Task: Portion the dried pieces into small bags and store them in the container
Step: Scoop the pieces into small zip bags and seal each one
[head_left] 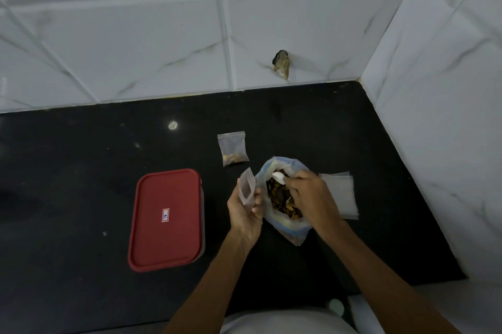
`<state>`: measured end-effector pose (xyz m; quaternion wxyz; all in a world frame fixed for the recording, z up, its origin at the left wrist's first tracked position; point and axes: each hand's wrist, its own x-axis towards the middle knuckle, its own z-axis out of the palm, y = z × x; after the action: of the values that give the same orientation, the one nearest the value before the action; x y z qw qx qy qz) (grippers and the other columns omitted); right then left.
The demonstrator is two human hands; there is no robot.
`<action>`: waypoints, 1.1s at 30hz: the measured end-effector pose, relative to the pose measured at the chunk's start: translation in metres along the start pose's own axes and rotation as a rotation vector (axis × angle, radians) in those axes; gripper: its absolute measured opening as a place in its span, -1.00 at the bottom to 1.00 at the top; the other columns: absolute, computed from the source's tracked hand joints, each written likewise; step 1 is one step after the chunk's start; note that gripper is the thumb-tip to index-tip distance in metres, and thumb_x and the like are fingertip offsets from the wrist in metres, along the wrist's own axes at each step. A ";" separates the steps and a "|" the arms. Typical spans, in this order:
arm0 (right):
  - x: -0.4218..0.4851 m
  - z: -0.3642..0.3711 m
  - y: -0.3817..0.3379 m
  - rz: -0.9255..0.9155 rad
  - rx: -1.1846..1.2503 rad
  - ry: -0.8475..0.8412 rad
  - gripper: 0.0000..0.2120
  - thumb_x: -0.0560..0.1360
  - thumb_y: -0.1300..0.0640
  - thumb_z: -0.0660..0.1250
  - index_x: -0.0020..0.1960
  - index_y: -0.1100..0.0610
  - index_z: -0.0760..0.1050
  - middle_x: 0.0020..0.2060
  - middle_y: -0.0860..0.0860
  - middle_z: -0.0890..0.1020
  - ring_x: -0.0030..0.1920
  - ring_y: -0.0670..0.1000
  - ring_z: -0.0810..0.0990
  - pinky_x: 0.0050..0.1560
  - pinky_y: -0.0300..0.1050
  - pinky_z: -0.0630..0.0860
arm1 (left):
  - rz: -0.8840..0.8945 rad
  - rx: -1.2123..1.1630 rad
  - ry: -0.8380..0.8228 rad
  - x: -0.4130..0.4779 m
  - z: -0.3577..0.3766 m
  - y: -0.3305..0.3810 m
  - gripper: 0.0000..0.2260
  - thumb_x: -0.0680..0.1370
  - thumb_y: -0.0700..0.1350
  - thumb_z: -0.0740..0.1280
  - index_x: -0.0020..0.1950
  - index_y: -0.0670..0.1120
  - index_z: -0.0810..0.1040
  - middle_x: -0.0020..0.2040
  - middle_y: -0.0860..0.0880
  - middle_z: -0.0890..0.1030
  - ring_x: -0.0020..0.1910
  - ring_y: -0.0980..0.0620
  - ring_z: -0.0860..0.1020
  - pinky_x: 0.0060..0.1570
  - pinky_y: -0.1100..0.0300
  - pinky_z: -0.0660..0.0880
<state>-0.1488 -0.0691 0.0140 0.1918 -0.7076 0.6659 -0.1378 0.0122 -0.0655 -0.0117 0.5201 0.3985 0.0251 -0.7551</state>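
Dried pieces (282,197), brown and yellowish, fill a big bag (294,229) whose mouth points toward the wall (163,48). Left grip (245,211) pinches a small bag (247,188); right grip (312,195) pinches a white spoon (278,177).

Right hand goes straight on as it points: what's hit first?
Probably the far-left rim of the big bag, since the right hand and its white scoop reach into it; next, the small bag in the left hand. Depth unclear.

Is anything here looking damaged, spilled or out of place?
A jagged dark hole breaks the wall tile just above the black counter, beyond the partly filled small bag. No spill shows on the counter.
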 end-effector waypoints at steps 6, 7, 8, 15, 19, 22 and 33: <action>-0.003 0.016 0.001 0.032 -0.005 -0.118 -0.73 0.62 0.14 0.22 0.29 0.12 0.52 0.15 0.02 0.54 0.13 -0.03 0.52 0.07 -0.32 0.36 | 0.034 0.074 0.061 0.005 0.000 -0.005 -0.65 0.71 0.02 0.11 0.04 -0.15 0.60 -0.34 -0.05 0.54 -0.53 0.14 0.44 -0.63 0.37 0.33; -0.005 0.015 0.001 -0.003 -0.017 -0.125 -0.71 0.62 0.17 0.22 0.31 0.15 0.52 0.17 0.06 0.54 0.17 0.01 0.52 0.15 -0.24 0.40 | 0.043 0.087 0.065 0.006 0.001 -0.006 -0.65 0.71 0.02 0.11 0.03 -0.15 0.61 -0.34 -0.05 0.54 -0.53 0.14 0.44 -0.62 0.36 0.32; -0.006 0.013 0.001 -0.028 -0.049 -0.146 -0.69 0.62 0.17 0.21 0.34 0.16 0.50 0.21 0.07 0.53 0.21 0.03 0.51 0.22 -0.18 0.40 | 0.052 0.100 0.071 0.006 0.001 -0.007 -0.65 0.71 0.02 0.11 0.03 -0.15 0.61 -0.34 -0.04 0.54 -0.53 0.14 0.43 -0.62 0.36 0.32; -0.011 0.016 0.002 -0.055 -0.068 -0.047 -0.66 0.35 0.20 0.56 0.11 0.14 0.66 -0.08 0.05 0.64 -0.09 -0.02 0.64 -0.10 -0.21 0.58 | 0.066 0.136 0.053 0.003 0.002 -0.008 -0.65 0.70 0.03 0.13 0.01 -0.14 0.62 -0.36 -0.04 0.53 -0.54 0.15 0.43 -0.63 0.36 0.31; -0.012 0.029 0.000 -0.007 -0.145 -0.187 -0.58 0.61 -0.01 0.20 0.43 0.10 0.37 0.25 0.04 0.46 0.24 0.05 0.47 0.18 -0.31 0.36 | 0.073 0.126 0.038 0.003 -0.001 -0.007 -0.65 0.69 0.04 0.14 0.04 -0.15 0.62 -0.33 -0.05 0.52 -0.52 0.14 0.44 -0.62 0.35 0.32; -0.016 0.032 0.002 -0.036 -0.355 -0.305 -0.45 0.60 -0.03 0.22 0.52 0.12 0.18 0.39 0.09 0.32 0.35 0.07 0.35 0.33 -0.10 0.31 | 0.085 0.130 0.057 0.005 -0.002 -0.008 -0.64 0.70 0.03 0.12 0.05 -0.15 0.62 -0.32 -0.05 0.52 -0.51 0.14 0.43 -0.61 0.34 0.32; -0.014 0.023 -0.004 0.089 0.100 -0.130 -0.82 0.61 0.15 0.27 0.11 0.10 0.64 -0.01 -0.02 0.66 -0.02 -0.12 0.60 0.03 -0.32 0.48 | 0.064 0.249 0.072 0.006 -0.002 -0.009 -0.67 0.65 0.10 0.22 0.04 -0.11 0.66 -0.38 -0.01 0.50 -0.49 0.12 0.41 -0.52 0.31 0.31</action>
<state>-0.1363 -0.0526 -0.0034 0.2756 -0.6743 0.6752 -0.1161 0.0056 -0.0650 -0.0206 0.4892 0.4874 -0.0627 -0.7205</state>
